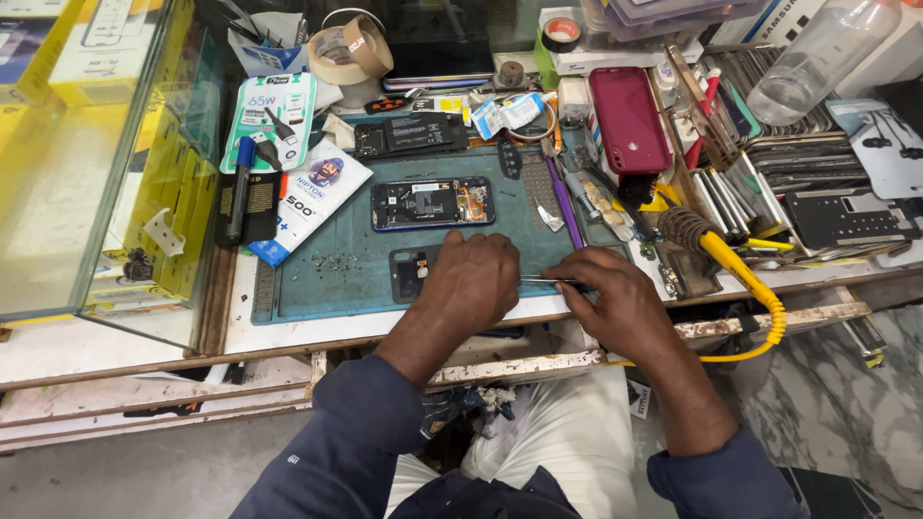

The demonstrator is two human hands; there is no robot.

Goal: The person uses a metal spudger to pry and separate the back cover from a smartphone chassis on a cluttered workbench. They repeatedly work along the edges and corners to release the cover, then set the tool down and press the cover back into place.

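Cluttered repair surface (288, 332) with a teal work mat (336, 279) at its centre; a glass case (87, 173) stands at the far left, with yellow boxes showing behind the glass; just right of it a black pen (237, 187) lies over packets near the mat's left edge. On the mat, an opened phone (433, 204) lies flat with its internals exposed; a black battery-like part (411, 134) sits beyond it, and rolls of tape (351, 48) stand further back.

Left hand (471, 284) rests knuckles-up on a dark back panel (411, 272) at the mat's near edge, pressing it flat; its grip is curled, and what the fingertips pinch cannot be told. Right hand (615, 298) holds thin metal tweezers (553, 281) in a narrow pinch, tips pointing left toward the other hand.

Judgement: the panel looks light, thin and stiff, liable to flex or crack; best held by its edges or pressed flat, well off the camera cut-out. Tweezers are light, slick and sharp; hold mid-shaft.

Right of the hands, a soldering iron (716, 252) with a yellow cord lies by a red phone (630, 120); a clear bottle (817, 58) lies at the far right.
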